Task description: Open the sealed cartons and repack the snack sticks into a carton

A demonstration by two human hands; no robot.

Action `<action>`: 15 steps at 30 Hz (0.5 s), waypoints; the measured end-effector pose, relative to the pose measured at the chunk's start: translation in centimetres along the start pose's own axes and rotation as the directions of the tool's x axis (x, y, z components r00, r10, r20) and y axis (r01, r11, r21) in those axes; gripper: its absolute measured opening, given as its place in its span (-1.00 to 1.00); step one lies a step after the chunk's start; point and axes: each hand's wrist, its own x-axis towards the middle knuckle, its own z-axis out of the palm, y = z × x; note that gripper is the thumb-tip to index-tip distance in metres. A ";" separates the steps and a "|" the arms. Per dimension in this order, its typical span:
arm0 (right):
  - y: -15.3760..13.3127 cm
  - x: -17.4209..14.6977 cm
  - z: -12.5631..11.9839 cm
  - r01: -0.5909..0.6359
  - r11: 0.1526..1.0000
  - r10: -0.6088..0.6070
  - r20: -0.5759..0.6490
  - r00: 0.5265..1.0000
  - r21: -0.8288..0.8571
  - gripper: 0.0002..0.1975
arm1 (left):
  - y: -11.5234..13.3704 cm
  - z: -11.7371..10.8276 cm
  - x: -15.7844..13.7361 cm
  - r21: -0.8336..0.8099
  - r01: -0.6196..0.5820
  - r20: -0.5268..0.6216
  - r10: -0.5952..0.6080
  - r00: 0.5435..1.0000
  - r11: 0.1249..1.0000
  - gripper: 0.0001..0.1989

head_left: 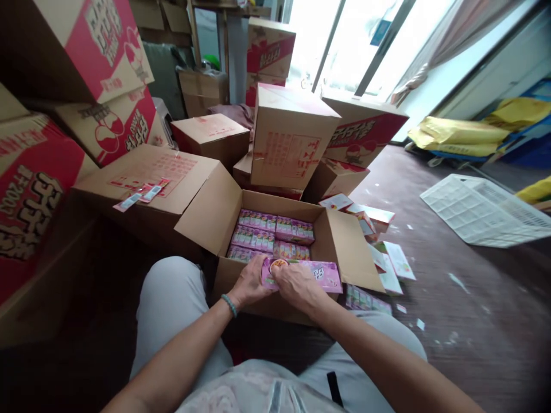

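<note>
Clasping a purple box (pixel 329 277) by its left end, the left grip (pixel 253 280) sits beside the right grip (pixel 298 283), which touches the box, whether closed I cannot tell, at the near side of an open carton (pixel 355 248), printed boxes (pixel 293 137) beyond

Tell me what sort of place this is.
Probably a packing or storage room: printed cartons are stacked about, an open carton holds rows of purple packs, and a wheeled blue cart at the right carries yellow bundles.
</note>
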 end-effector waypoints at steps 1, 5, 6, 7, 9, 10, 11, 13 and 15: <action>-0.2 0.2 0.0 -0.013 1.000 0.014 0.016 1.000 -0.021 -0.75 | -0.1 0.0 0.0 0.001 -0.010 -0.003 0.010 1.000 1.000 -0.41; 0.1 0.2 0.2 -0.027 0.998 0.031 0.063 0.998 -0.063 -0.73 | -0.5 0.1 -0.2 0.014 0.004 0.001 -0.004 1.000 1.000 -0.37; 0.8 -0.1 0.3 -0.038 0.997 0.043 0.067 0.997 -0.064 -0.73 | -0.6 0.1 -0.3 0.020 0.006 0.006 -0.007 1.000 1.000 -0.36; 1.7 -0.6 0.6 -0.060 0.996 0.064 0.067 0.996 -0.064 -0.73 | -0.7 0.1 -0.3 0.025 0.004 0.013 -0.005 1.000 1.000 -0.35; 4.5 -1.9 1.4 -0.131 0.990 0.135 0.069 0.988 -0.060 -0.72 | -0.9 0.2 -0.5 0.034 -0.007 0.026 0.006 1.000 0.999 -0.35; 6.3 -2.8 2.0 -0.175 0.983 0.179 0.072 0.981 -0.053 -0.71 | -0.9 0.2 -0.5 0.038 -0.009 0.027 0.008 1.000 0.999 -0.34; 8.2 -3.8 2.6 -0.218 0.975 0.221 0.077 0.972 -0.043 -0.71 | -0.9 0.2 -0.5 0.041 -0.006 0.026 0.005 1.000 0.999 -0.33; 11.8 -6.0 3.8 -0.272 0.962 0.273 0.077 0.959 -0.018 -0.70 | -0.8 0.3 -0.3 0.046 0.009 0.031 -0.011 0.999 0.999 -0.32; 14.3 -7.8 4.5 -0.302 0.953 0.302 0.054 0.952 0.004 -0.69 | -0.5 0.3 -0.1 0.050 0.034 0.036 -0.036 0.999 0.998 -0.31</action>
